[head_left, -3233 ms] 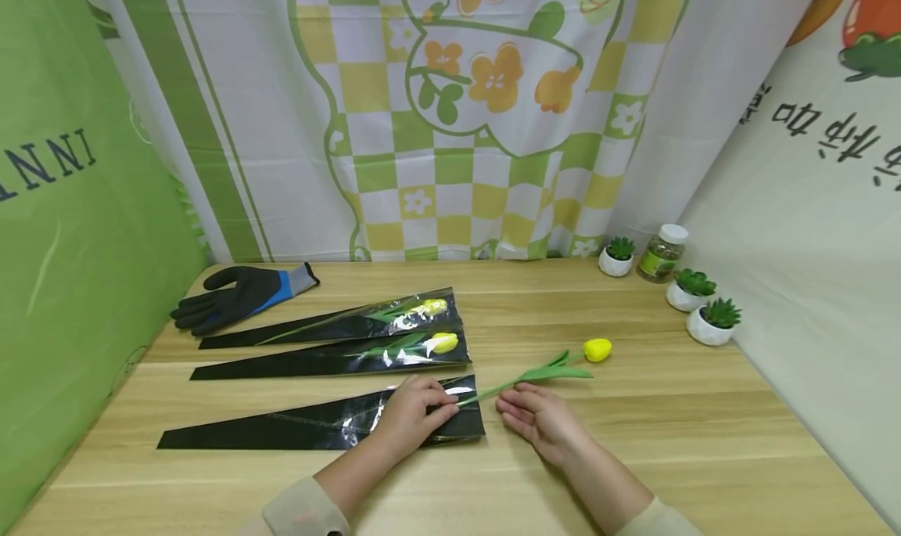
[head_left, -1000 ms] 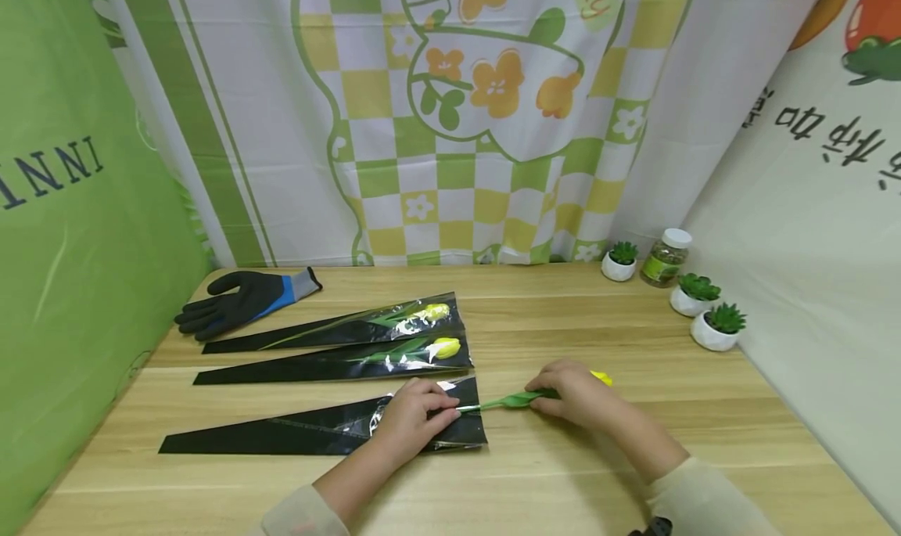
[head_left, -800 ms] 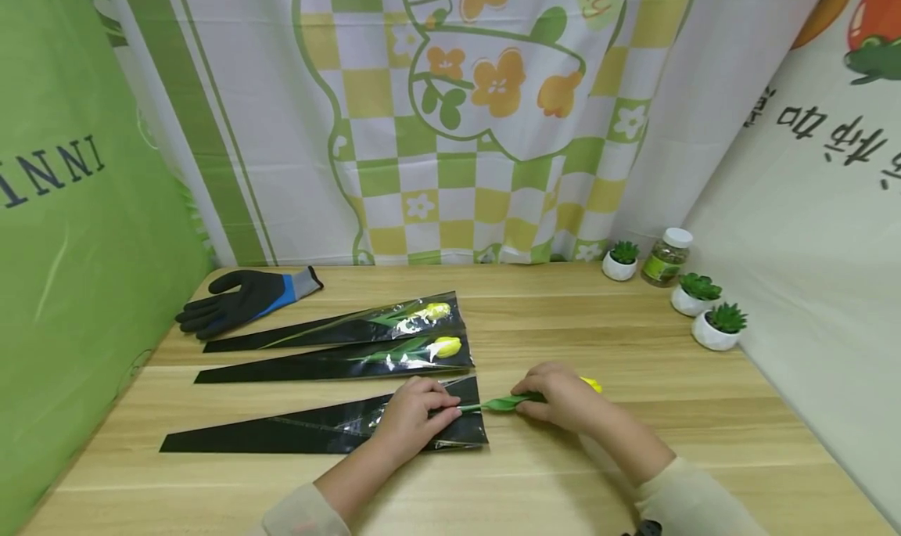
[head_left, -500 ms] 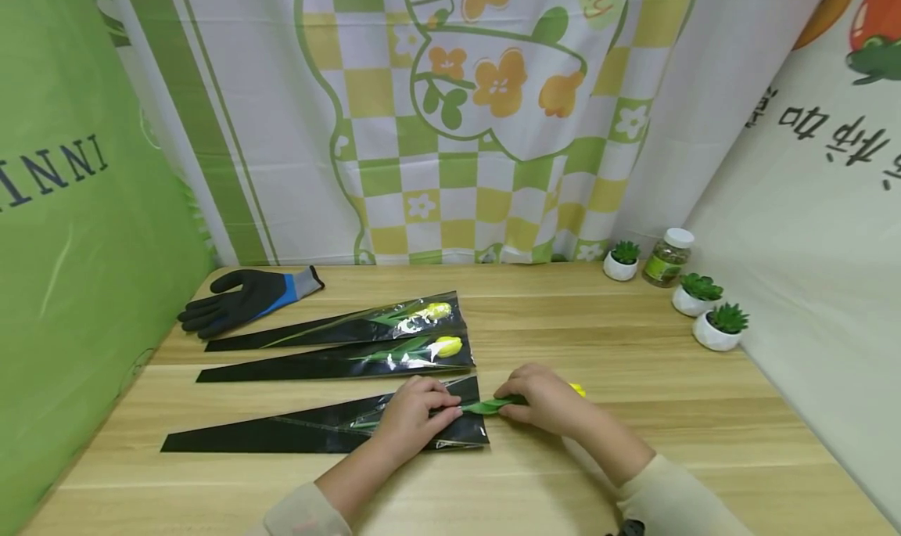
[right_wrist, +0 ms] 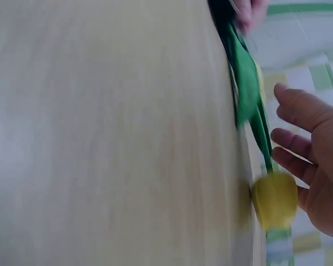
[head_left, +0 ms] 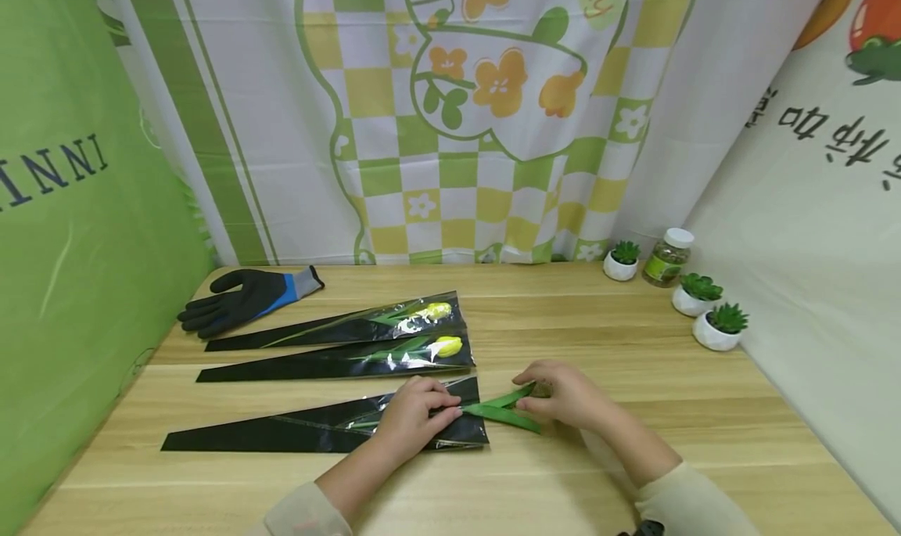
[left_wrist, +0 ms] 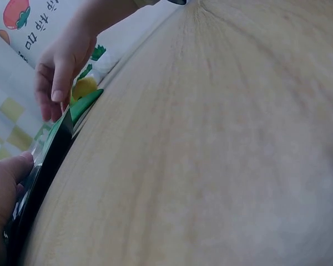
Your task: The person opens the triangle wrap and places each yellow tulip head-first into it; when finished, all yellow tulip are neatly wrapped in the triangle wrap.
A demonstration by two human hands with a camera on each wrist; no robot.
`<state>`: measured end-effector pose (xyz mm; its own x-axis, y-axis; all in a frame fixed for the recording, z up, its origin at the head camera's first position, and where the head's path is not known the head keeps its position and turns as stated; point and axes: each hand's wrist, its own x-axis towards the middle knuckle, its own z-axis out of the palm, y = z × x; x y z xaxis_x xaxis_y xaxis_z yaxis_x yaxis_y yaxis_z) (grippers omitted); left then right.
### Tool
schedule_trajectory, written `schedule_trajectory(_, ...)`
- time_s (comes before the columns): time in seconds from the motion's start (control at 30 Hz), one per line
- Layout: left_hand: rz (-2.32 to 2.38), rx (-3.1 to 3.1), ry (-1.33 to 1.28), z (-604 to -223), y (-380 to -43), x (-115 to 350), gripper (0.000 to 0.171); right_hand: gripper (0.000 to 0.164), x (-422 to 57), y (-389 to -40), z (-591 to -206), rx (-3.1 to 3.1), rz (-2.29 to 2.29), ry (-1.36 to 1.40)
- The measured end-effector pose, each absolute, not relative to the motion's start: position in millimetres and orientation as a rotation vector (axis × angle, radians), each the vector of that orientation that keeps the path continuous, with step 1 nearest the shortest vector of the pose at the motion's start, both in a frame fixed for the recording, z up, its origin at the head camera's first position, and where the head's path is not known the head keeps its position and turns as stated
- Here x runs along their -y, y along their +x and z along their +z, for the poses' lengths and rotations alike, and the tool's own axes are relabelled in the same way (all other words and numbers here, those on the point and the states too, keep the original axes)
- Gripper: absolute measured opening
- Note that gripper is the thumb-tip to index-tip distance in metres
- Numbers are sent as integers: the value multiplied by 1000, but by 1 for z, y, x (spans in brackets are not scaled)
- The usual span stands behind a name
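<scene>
My left hand pinches the mouth of a black flower sleeve with a clear front, lying on the table. A yellow artificial tulip has its stem inside that sleeve. Its green leaves spread out past the sleeve's right end. Beside them my right hand hovers with thumb and fingers apart, the bloom hidden behind it in the head view. The right wrist view shows those fingers loosely spread next to stem and bloom. In the left wrist view, my left thumb lies on the sleeve's clear side.
Two black sleeves, an upper one and a lower one, each hold a yellow tulip. A black and blue work glove lies back left. Small potted succulents and a white-lidded jar stand back right.
The right hand took the tulip by its leaves and slid it left, stem deeper into the sleeve. Now its fingers have parted, moved slightly right, and the leaves fan out. The left hand stayed put.
</scene>
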<state>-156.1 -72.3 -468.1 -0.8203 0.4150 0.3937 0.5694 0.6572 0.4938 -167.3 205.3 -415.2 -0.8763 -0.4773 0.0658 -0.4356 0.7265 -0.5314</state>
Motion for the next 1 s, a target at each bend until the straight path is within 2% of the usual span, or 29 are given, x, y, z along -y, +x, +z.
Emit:
schedule_trajectory(0.23,-918,2611,-795,-469,-156,72,16,37,-246,-165,-419,-2787,-1152,-473)
schedule_trajectory(0.5,-923,2607,-790,-470,-157,72,16,49,-274,-167,-427,-2643,-1174,-387)
schedule_trajectory(1.0,-925,2566,-803,-468,-158,73,16,44,-254,-166,-425,-2575,-1160,-447)
